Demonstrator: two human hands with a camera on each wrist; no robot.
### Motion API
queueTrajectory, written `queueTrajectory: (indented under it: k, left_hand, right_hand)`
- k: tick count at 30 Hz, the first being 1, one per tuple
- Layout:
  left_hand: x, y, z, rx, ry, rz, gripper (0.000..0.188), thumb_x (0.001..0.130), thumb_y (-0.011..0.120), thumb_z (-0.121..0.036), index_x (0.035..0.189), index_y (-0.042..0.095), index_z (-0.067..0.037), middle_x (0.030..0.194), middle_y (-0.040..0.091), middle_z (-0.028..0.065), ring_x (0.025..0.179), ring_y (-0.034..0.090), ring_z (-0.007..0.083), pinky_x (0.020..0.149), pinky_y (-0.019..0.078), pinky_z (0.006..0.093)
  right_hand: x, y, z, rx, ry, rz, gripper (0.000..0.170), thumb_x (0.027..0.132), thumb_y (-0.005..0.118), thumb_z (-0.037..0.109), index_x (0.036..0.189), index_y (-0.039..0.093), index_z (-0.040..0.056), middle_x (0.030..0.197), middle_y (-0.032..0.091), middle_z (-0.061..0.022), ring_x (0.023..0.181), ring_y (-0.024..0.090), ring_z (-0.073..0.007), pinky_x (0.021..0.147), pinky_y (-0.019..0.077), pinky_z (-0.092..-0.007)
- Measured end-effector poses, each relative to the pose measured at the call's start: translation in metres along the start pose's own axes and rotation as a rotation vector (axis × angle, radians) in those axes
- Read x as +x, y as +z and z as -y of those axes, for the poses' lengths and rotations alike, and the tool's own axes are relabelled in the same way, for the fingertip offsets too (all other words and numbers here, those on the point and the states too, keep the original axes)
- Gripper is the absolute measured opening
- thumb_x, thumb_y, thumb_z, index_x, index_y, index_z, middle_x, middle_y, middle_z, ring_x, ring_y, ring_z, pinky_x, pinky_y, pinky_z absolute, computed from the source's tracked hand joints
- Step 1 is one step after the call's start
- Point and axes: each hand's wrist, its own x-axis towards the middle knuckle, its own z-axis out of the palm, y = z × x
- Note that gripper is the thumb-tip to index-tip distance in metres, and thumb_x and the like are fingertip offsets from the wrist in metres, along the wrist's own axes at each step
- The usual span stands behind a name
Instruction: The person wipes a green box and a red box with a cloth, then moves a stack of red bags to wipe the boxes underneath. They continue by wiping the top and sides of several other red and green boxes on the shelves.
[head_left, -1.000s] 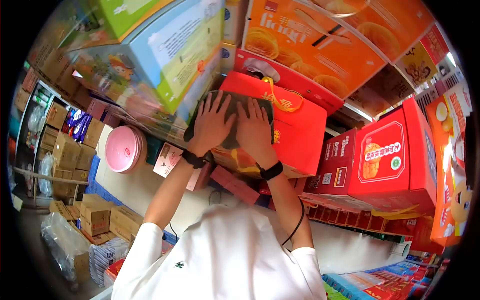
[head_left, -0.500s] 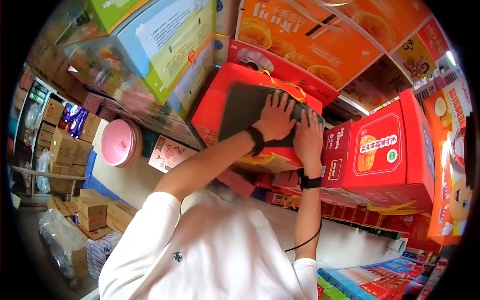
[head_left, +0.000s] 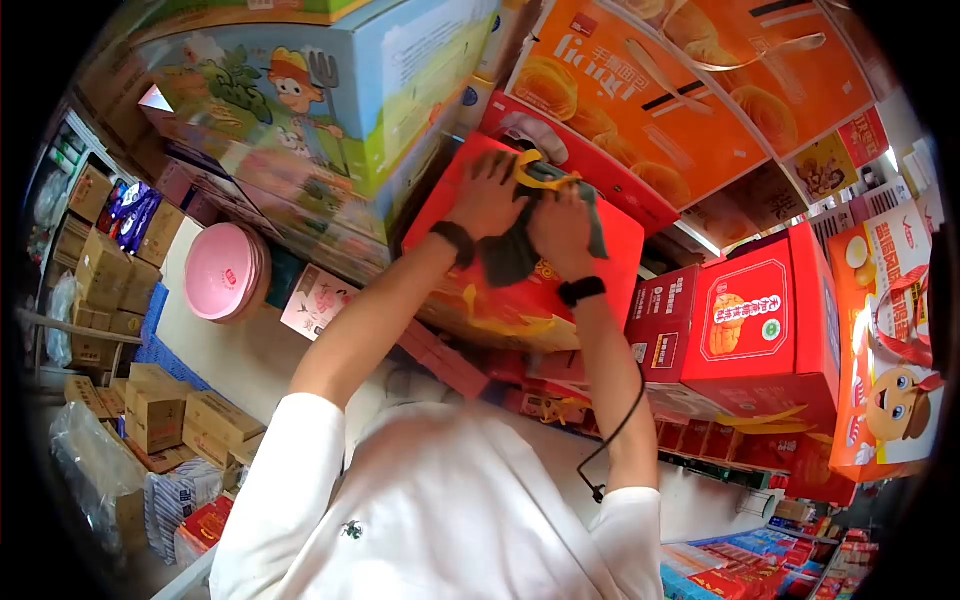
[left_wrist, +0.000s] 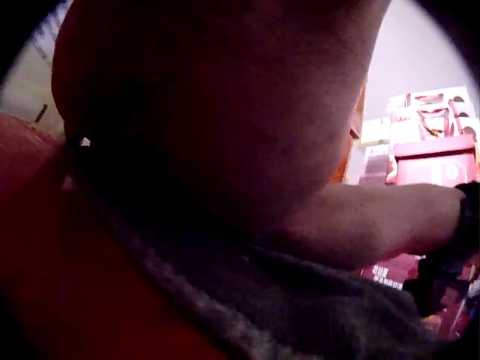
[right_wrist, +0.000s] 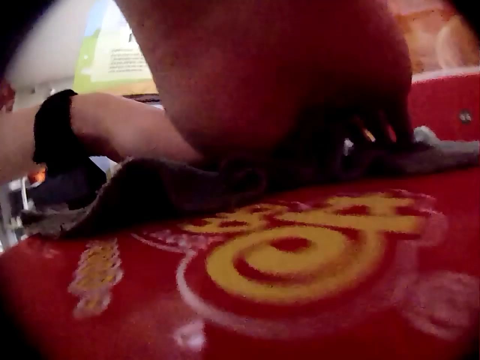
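A dark grey-green cloth (head_left: pixel 508 258) lies crumpled on top of a red box (head_left: pixel 615 265) with yellow lettering. The left hand (head_left: pixel 485 205) rests at the cloth's left side, its fingers spread and slightly blurred. Just right of it, the right hand (head_left: pixel 562 235) presses on the cloth, part of which shows beyond that hand. A yellow ribbon (head_left: pixel 545 182) lies by the fingers. In the right wrist view, the cloth (right_wrist: pixel 165 187) runs under both hands, above the box's yellow print (right_wrist: pixel 285 259). The left wrist view is dark, with the cloth (left_wrist: pixel 315 300) along the bottom.
A tall stack of blue-green cartoon boxes (head_left: pixel 400 100) stands left of the red box. Orange bread boxes (head_left: pixel 620 90) rise behind it, and another red gift box (head_left: pixel 760 310) stands at the right. Pink basins (head_left: pixel 220 272) and cardboard boxes (head_left: pixel 160 410) are at the left.
Both hands have moved left and back from the red box's right side. The cloth, spread wide half a second ago, is now bunched up smaller. The head view has shifted slightly.
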Motion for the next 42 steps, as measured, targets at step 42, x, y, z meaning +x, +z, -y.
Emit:
queueTrajectory:
  k: [42]
  left_hand:
    - [-0.145, -0.052, -0.137, -0.545, 0.504, -0.057, 0.044, 0.088, 0.073, -0.008, 0.131, 0.073, -0.011, 0.136, 0.072, 0.0068, 0.133, 0.063, 0.0291, 0.112, 0.0452, 0.0479]
  right_hand:
    - [-0.29, -0.055, 0.006, 0.56, 0.707, -0.582, 0.038, 0.092, 0.068, -0.016, 0.125, 0.076, 0.0019, 0.142, 0.072, -0.0152, 0.127, 0.071, -0.033, 0.104, 0.0584, -0.0419]
